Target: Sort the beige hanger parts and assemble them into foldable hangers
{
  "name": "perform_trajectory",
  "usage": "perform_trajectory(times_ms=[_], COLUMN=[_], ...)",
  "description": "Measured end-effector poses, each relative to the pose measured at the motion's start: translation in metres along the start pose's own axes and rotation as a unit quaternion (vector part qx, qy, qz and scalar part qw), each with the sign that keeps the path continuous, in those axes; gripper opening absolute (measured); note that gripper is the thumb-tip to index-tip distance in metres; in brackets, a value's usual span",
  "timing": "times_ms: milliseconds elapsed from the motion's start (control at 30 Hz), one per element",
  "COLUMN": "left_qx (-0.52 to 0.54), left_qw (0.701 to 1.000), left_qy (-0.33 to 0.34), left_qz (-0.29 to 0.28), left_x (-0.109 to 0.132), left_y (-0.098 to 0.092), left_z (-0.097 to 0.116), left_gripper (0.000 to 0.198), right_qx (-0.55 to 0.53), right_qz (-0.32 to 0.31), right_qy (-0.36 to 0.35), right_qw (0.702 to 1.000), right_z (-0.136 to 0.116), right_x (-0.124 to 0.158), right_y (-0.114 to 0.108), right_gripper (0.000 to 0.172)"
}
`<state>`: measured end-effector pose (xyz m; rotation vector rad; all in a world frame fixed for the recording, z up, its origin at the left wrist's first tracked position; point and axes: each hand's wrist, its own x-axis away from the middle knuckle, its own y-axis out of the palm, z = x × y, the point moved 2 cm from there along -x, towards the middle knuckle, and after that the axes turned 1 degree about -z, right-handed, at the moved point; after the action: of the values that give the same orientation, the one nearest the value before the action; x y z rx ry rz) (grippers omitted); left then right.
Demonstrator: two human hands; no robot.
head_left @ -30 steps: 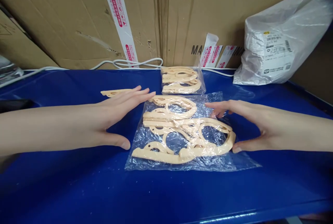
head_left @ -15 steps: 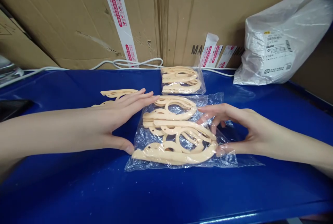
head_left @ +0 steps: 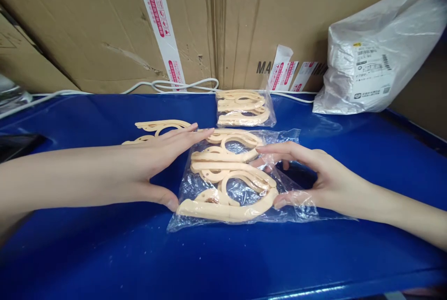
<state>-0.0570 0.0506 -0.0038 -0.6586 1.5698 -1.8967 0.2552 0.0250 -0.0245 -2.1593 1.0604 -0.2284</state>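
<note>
A clear plastic bag [head_left: 300, 209] lies on the blue table [head_left: 104, 253] with several beige plastic hanger pieces [head_left: 226, 183] inside it. My left hand [head_left: 157, 158] is flat and open against the bag's left side, thumb at the near corner. My right hand [head_left: 310, 176] presses the bag's right side from the other way, fingers spread in a wide C, thumb and fingertips on the plastic over the pieces. A second, smaller bag of the same pieces [head_left: 243, 107] sits just behind. Loose beige pieces [head_left: 157, 127] lie behind my left hand.
Large cardboard boxes [head_left: 104, 25] stand along the back of the table, with a white cable [head_left: 174, 85] running at their foot. A white plastic parcel bag [head_left: 377, 58] with a label rests at the back right. A dark object [head_left: 17, 144] lies at the far left edge.
My right hand has slid left, pushing the hanger pieces together inside the bag into a tighter stack. My left hand has stayed nearly in place against the bag.
</note>
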Motion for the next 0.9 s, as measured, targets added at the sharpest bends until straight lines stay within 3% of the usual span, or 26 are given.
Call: perform_trajectory(times_ms=[100, 400, 600, 767, 833, 900], left_qx=[-0.003, -0.026, -0.004, -0.037, -0.070, -0.088], left_qw=[0.997, 0.996, 0.998, 0.999, 0.996, 0.990], left_qy=[0.005, -0.002, 0.008, -0.024, -0.059, -0.106], left_qz=[-0.076, -0.083, -0.060, 0.001, 0.016, -0.008], left_x=[-0.001, 0.001, 0.003, 0.012, 0.013, 0.012], left_y=[-0.002, 0.002, -0.003, -0.019, -0.025, -0.027], left_z=[-0.002, -0.004, -0.001, -0.036, -0.055, -0.069], left_gripper=[0.100, 0.103, 0.094, 0.090, 0.089, 0.083], right_qx=[-0.003, -0.009, 0.009, 0.048, 0.060, 0.082], right_qz=[0.005, -0.002, -0.009, -0.022, 0.006, 0.048], right_qy=[0.000, -0.017, -0.020, -0.004, 0.006, 0.012], right_qw=[1.000, 1.000, 1.000, 0.999, 0.998, 0.995], right_z=[0.001, 0.001, 0.001, 0.008, 0.013, 0.018], right_x=[-0.001, -0.003, -0.002, 0.002, 0.003, 0.003], right_y=[0.002, 0.003, 0.003, -0.015, -0.026, -0.036], right_gripper=[0.070, 0.076, 0.078, 0.075, 0.064, 0.056])
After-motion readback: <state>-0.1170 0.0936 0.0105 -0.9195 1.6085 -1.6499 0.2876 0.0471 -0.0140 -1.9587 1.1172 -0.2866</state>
